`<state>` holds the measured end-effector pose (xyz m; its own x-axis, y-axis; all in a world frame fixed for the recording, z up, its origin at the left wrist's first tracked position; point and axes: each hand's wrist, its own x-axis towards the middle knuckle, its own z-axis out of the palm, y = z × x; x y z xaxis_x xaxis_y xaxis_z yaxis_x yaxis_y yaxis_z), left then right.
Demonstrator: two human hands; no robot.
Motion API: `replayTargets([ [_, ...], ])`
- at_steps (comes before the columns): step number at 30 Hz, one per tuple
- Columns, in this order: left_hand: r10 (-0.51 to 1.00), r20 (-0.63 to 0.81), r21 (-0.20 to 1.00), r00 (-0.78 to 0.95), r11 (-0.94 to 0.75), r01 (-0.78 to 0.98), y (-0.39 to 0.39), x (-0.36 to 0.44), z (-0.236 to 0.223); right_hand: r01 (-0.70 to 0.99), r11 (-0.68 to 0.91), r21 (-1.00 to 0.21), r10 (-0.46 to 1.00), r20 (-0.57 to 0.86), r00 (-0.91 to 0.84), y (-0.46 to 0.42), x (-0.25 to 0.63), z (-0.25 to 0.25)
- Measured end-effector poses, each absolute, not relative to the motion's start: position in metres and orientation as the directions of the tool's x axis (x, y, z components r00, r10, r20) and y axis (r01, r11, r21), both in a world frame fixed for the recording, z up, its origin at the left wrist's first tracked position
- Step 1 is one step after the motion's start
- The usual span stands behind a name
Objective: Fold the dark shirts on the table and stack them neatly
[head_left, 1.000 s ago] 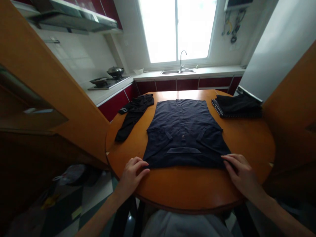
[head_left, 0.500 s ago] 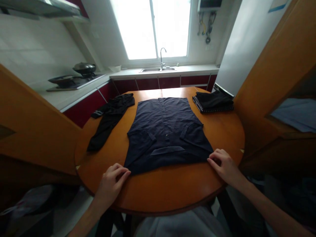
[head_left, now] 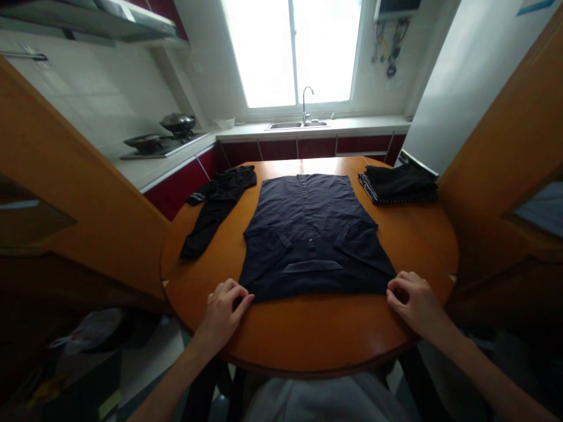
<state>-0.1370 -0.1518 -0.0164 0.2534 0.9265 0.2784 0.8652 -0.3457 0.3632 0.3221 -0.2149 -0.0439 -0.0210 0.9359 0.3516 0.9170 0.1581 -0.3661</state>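
Note:
A dark navy shirt (head_left: 314,223) with a button placket lies spread on the round wooden table (head_left: 308,334). Its sleeves are folded inward over the body, and the collar band shows near the edge closest to me. My left hand (head_left: 229,305) pinches the shirt's near left corner between thumb and fingers. At the near right corner, my right hand (head_left: 411,299) pinches the cloth in the same way. Both corners rest at or just above the tabletop; I cannot tell which.
A rumpled black garment (head_left: 215,208) with pale stripes lies at the table's left. A stack of folded dark clothes (head_left: 400,183) sits at the far right. Behind are a sink (head_left: 285,125), a stove with a lidded pan (head_left: 177,123), and a fridge (head_left: 444,88).
The view has turned slightly left, so everything appears shifted to the right. Both hands keep their pinch on the shirt's corners, and its near left corner has been drawn up a little.

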Motion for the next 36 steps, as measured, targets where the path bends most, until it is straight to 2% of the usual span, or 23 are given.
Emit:
replayTargets([
  [3, 0.899, 0.352, 0.292, 0.26, -0.369, 0.882, -0.155, -0.121, -0.007, 0.94, 0.152, -0.307, 0.921, 0.39, -0.021, -0.214, 0.312, -0.032],
  [6, 0.816, 0.391, 0.243, 0.426, -0.538, 0.808, -0.155, -0.087, 0.002, 0.918, 0.23, -0.324, 0.89, 0.452, -0.063, -0.203, 0.284, -0.015],
  [10, 0.664, 0.27, 0.132, 0.698, -0.743, 0.656, -0.145, -0.032, -0.001, 0.827, 0.472, -0.306, 0.841, 0.439, -0.317, -0.18, 0.228, -0.004],
  [14, 0.582, 0.163, 0.084, 0.797, -0.813, 0.577, -0.134, -0.007, -0.012, 0.803, 0.555, -0.22, 0.816, 0.331, -0.473, -0.167, 0.198, -0.019],
  [21, 0.535, 0.152, 0.111, 0.831, -0.845, 0.524, -0.13, -0.015, -0.013, 0.819, 0.544, -0.18, 0.827, 0.28, -0.488, -0.172, 0.204, -0.038],
  [36, 0.589, 0.116, 0.142, 0.8, -0.807, 0.574, -0.136, -0.012, -0.013, 0.829, 0.539, -0.147, 0.823, 0.302, -0.481, -0.174, 0.206, -0.046],
])
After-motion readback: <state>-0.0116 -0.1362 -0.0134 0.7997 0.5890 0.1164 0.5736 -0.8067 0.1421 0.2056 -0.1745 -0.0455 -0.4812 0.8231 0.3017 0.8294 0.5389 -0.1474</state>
